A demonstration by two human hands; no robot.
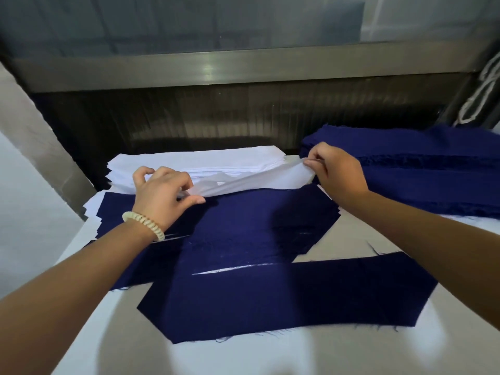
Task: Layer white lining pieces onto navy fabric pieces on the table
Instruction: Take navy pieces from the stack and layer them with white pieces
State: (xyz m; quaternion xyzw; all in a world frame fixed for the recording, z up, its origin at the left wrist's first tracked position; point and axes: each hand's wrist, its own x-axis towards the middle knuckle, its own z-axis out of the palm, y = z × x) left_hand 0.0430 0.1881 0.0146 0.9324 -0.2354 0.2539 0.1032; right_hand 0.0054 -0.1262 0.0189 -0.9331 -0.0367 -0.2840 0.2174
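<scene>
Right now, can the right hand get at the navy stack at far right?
Probably yes. The navy stack lies beside the right hand, nothing between them. But that hand is pinching the white lining piece, so it would have to let go first.

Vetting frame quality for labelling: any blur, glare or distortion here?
Head view: wide-angle bending at edges; near table soft; glare on the metal rail; left hand, right hand, white lining piece fairly sharp; shadows on navy fabric.
</scene>
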